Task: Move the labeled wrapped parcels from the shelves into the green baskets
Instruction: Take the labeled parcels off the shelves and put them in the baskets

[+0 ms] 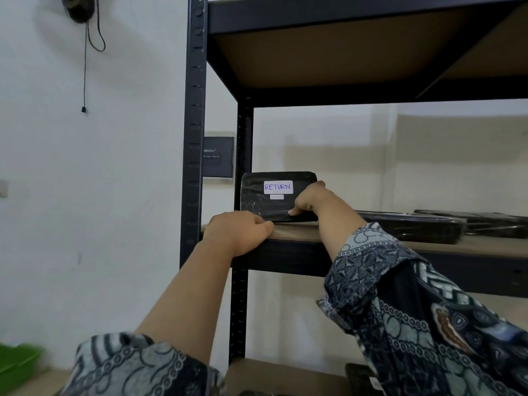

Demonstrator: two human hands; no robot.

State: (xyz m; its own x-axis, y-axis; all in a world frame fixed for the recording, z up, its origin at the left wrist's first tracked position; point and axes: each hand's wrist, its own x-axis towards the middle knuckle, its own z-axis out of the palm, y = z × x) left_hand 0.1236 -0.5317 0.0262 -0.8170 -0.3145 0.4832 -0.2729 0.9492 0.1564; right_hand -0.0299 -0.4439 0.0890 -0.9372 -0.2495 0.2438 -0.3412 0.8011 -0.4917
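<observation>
- The shelf (300, 234) carries flat black parcels (414, 227) toward its right end.
- The RETURN parcel (257, 207) stands on edge at the shelf's left end.
- The right hand (307, 201), arm raised, clamps the RETURN parcel's lower right corner, thumb in front.
- The left hand (237, 232) rests curled on the shelf's front edge; its grip cannot be told.

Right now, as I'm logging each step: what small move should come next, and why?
Probably draw the RETURN parcel off the shelf toward you. The right hand grips its lower right corner, it stands tipped up on edge, and the left hand sits at the shelf edge beside it; a green basket shows lower left.
</observation>
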